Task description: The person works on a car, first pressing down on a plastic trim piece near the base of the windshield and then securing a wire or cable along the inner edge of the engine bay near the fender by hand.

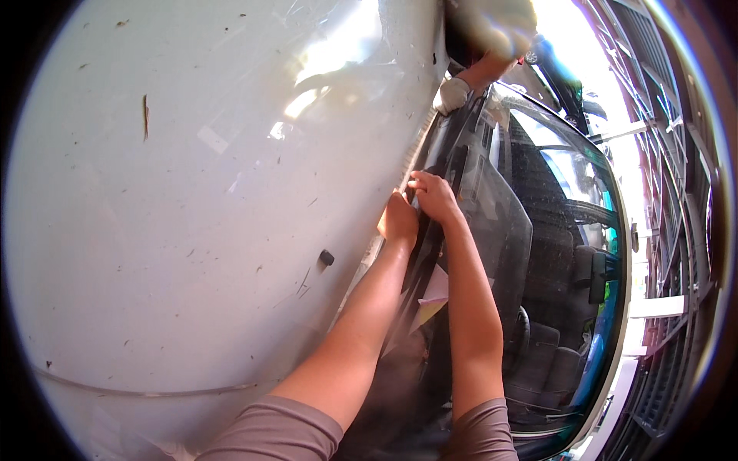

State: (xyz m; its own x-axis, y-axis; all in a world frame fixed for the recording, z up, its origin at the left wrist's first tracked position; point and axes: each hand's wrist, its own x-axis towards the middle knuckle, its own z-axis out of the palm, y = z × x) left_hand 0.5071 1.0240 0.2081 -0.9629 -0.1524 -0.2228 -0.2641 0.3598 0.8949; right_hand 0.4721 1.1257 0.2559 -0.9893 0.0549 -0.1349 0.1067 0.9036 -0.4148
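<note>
A long black plastic cowl panel (455,157) runs between a white car hood (192,200) and the windshield (565,230). At the hood's rear edge, my left hand (398,220) is closed, its fingers curled down at the panel's near-hood edge and partly hidden. Just right of it and a little farther off, my right hand (436,197) has bent fingers closed over the same dark strip. The exact grip points are too small to make out. At the far end, another person's white-gloved hand (452,95) rests on the panel.
Scratches and dirt specks mark the hood, with a small black piece (327,257) lying on it. Papers (432,296) show by the windshield's base, between my forearms. Seats and a steering wheel (523,330) appear through the glass. Metal framework (680,223) stands beyond the car.
</note>
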